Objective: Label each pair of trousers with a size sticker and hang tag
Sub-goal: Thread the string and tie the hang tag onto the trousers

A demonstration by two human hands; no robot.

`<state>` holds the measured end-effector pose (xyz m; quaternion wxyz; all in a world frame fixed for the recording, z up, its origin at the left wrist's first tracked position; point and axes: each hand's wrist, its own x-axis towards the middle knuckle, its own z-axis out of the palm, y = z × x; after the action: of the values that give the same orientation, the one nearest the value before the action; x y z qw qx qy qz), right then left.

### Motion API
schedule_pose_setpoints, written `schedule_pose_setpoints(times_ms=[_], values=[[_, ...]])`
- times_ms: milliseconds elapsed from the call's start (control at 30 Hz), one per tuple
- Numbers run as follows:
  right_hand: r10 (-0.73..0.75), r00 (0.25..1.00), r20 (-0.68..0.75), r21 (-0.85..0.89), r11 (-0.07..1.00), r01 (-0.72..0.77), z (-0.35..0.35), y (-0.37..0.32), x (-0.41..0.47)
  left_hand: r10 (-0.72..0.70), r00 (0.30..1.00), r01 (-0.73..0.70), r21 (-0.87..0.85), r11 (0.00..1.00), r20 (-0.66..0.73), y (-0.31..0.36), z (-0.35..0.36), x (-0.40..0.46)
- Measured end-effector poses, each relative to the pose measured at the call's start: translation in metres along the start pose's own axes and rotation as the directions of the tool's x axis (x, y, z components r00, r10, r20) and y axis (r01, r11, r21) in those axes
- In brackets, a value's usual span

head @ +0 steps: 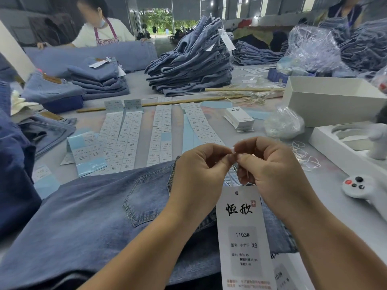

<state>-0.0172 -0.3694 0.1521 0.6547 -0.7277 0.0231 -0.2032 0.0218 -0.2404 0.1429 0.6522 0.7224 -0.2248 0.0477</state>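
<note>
A pair of blue denim trousers (90, 212) lies flat in front of me, back pocket up. Above its waistband my left hand (199, 172) and my right hand (270, 168) meet, each pinching an end of a thin white tag string (234, 151). A white hang tag (243, 233) printed 1103# XS hangs below my right hand over the trousers. Strips of size stickers (125, 141) lie on the table beyond. A stack of blank hang tags (239, 119) sits farther right.
Piles of folded jeans (192, 63) stand at the back, another (98, 80) at left. A white box (333, 99), a bag of strings (282, 124), loose string loops (303, 155) and a white controller (360, 187) lie at right. A person (100, 28) works opposite.
</note>
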Motion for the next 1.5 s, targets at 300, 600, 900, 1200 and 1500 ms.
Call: schedule_pose_setpoints(times_ms=[300,600,900,1200,1500], values=[[-0.021,0.998,0.06,-0.081,0.996,0.025,-0.0012,0.0016,-0.0006,0.004,1.0,-0.003,0.061,0.998,-0.018,-0.0018,-0.0014,-0.0018],[-0.038,0.997,0.062,-0.055,0.998,0.041,-0.0017,0.0027,0.0005,0.019,1.0,-0.017,0.089,0.996,-0.011,-0.0018,-0.0004,-0.0006],[0.018,0.999,0.044,0.033,0.999,-0.02,-0.0043,0.0004,0.002,-0.153,0.988,0.147,-0.16,0.976,-0.03,0.0004,-0.0056,0.0019],[0.114,0.991,0.074,0.167,0.978,-0.125,-0.0028,-0.0014,0.0037,-0.105,0.994,0.105,-0.161,0.981,0.007,0.0003,-0.0051,-0.0003],[0.172,0.981,0.091,0.187,0.965,-0.186,-0.0022,-0.002,0.005,-0.003,1.0,0.004,0.031,1.0,-0.023,0.0055,-0.0068,-0.0041]])
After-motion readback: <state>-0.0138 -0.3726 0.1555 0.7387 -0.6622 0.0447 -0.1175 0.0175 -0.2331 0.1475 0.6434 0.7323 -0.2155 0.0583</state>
